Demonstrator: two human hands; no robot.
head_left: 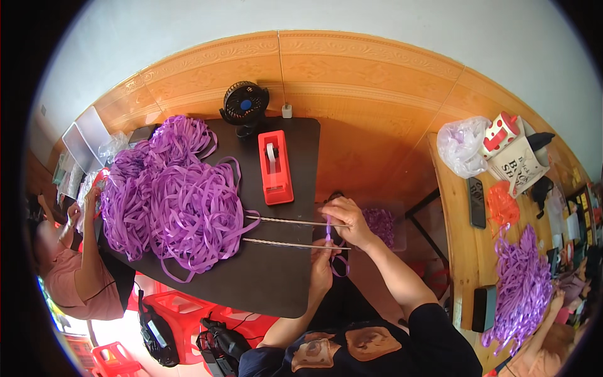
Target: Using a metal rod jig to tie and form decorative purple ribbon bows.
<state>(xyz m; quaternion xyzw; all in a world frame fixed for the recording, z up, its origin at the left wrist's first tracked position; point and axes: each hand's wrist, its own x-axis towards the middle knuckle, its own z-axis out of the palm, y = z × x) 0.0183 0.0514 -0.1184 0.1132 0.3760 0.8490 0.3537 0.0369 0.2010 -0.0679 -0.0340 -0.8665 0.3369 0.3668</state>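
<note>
Two thin twisted metal rods, the far rod point(289, 220) and the near rod point(282, 244), stick out side by side past the right edge of the dark table. Between their free ends runs a short piece of purple ribbon point(328, 230), with a loop hanging below. My right hand point(352, 221) is closed at the far rod, pinching the ribbon's upper part. At the near rod, my left hand point(321, 264) closes its fingers on the ribbon's lower part. A big heap of purple ribbon point(195, 213) covers the table's left side, beside the rods' other ends.
A red tape dispenser point(275, 166) and a black fan point(245, 103) stand on the dark table point(251, 286). Below my right hand is a bin of purple ribbon point(380, 226). A wooden table point(461, 251) at right bears a phone point(476, 202), bags and more ribbon. People sit at both sides.
</note>
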